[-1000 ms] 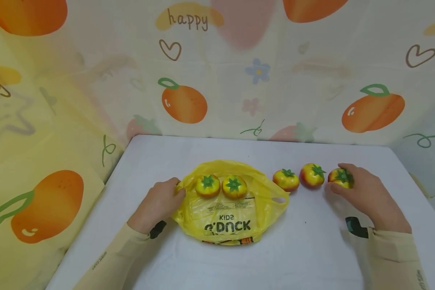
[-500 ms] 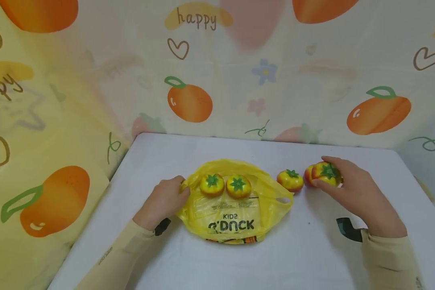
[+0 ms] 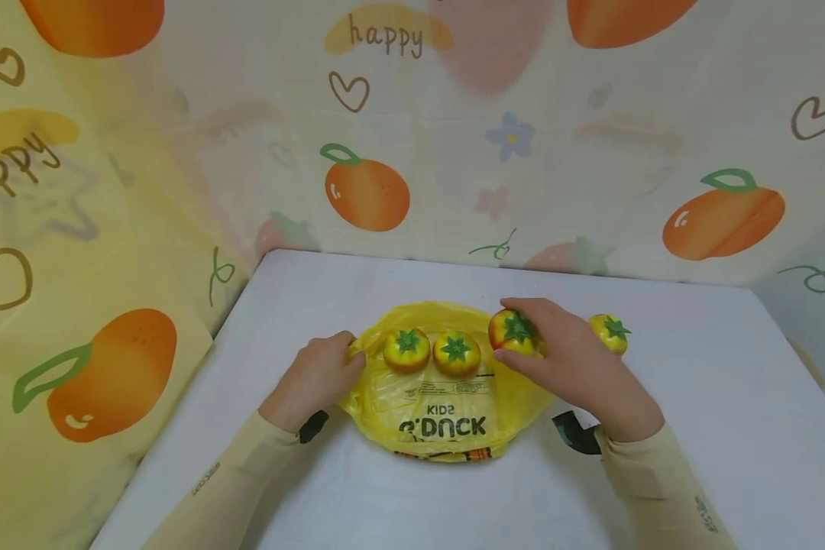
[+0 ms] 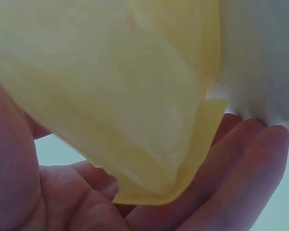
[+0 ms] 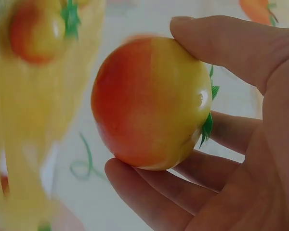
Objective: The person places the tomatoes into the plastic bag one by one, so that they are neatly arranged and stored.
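In the head view, the left hand [image 3: 316,374] pinches the edge of a yellow bag [image 3: 385,405]; just rightward lie one fruit [image 3: 406,350] and its twin [image 3: 457,353], in or on it, unclear. The right hand [image 3: 577,367] pinches a third fruit [image 3: 509,333], partly hiding a farther fruit [image 3: 612,334]. Left wrist: yellow film covers the grip. Right wrist: the third fruit's leaves are half hidden.

A white tabletop [image 3: 419,504] carries 1 yellow plastic bag [image 3: 447,405] near its middle, spread out with dark lettering. Toward the bag's 2 o'clock, 1 yellow tomato-like fruit [image 3: 609,336] with a green leafy top rests there, partly hidden.
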A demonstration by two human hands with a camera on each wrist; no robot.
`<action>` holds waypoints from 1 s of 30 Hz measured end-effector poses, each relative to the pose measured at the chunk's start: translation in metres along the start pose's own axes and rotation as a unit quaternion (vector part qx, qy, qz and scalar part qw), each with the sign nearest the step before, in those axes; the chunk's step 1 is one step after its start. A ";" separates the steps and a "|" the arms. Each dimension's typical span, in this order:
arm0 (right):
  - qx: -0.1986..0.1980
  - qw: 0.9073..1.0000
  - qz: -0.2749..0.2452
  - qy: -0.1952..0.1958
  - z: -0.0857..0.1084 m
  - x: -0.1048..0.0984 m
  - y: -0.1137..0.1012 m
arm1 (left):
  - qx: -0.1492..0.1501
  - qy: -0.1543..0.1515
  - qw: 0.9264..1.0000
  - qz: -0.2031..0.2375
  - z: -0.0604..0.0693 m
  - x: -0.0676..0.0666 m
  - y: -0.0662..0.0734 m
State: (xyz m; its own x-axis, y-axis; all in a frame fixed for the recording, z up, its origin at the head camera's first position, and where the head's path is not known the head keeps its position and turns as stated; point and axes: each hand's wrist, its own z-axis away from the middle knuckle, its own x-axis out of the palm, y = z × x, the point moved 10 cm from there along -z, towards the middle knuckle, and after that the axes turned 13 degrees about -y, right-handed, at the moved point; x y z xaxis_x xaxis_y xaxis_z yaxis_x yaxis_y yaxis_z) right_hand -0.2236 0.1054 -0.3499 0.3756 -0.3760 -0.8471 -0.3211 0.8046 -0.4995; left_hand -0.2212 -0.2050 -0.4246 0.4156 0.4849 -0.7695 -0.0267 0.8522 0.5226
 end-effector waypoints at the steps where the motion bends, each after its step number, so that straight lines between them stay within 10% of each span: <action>1: -0.003 1.000 0.000 -0.005 -0.004 0.005 -0.005 | 0.000 0.000 1.000 0.000 0.000 0.000 0.000; 30: -0.098 0.986 0.012 -0.134 -0.041 0.110 -0.101 | -0.005 0.005 1.000 -0.012 -0.001 0.002 0.000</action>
State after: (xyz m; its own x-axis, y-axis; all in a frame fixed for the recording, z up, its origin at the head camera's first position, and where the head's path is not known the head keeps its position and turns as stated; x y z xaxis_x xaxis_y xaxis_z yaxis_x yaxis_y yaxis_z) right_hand -0.1852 -0.0365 -0.4003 0.5742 -0.2020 -0.7934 -0.4840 0.6979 -0.5279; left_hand -0.2217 -0.2038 -0.4262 0.4072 0.4655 -0.7858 -0.0253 0.8658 0.4998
